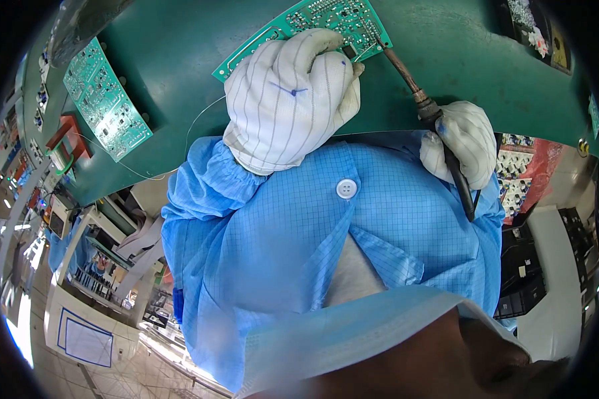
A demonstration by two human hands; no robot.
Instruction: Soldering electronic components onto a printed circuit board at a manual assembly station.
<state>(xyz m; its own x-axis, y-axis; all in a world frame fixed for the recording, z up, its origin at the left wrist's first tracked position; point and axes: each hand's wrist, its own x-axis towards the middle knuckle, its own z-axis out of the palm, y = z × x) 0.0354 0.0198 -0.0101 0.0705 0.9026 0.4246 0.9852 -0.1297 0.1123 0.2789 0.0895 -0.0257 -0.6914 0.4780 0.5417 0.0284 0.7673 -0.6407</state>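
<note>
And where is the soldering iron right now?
In the head view, the soldering iron is right of centre, gripped by the right hand, its tip at the right end of the upper circuit board.

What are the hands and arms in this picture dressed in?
The left hand and right hand wear white cloth gloves with thin grey stripes. A blue line with a dark blot marks the back of the left one. The left sleeve is light blue, with a gathered cuff.

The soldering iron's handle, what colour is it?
The handle is black, seen best in the head view.
</note>
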